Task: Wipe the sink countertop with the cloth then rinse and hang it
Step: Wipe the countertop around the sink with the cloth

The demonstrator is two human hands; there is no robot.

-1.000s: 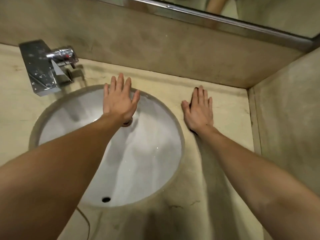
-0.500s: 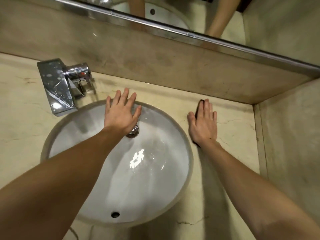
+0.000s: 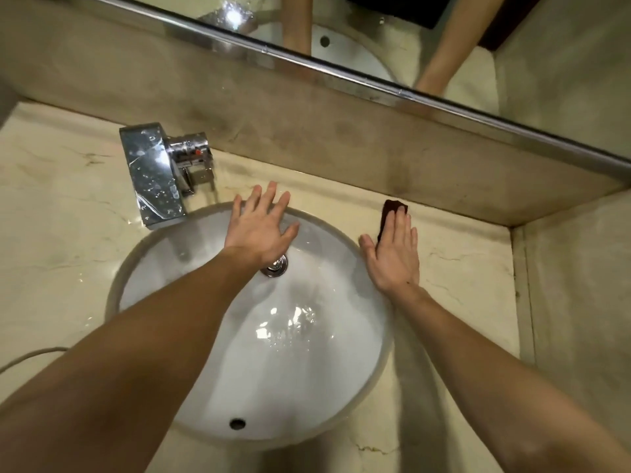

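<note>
cloth (image 3: 393, 208), dark and folded small, lies on the surface (image 3: 461, 268) to the right of the sink (image 3: 307, 387), near the back wall, mostly hidden under our right grip (image 3: 392, 257). that grip is flat, fingers straight and together, pressing the cloth down rather than clutching it, which we judge spreads the pressure for wiping. our left grip (image 3: 261, 230) is wide, fingers spread and holding nothing, over the sink's far rim near the faucet (image 3: 153, 175), probably as a brace; whether it touches we cannot tell. rinsing and hanging are not yet done.
</note>
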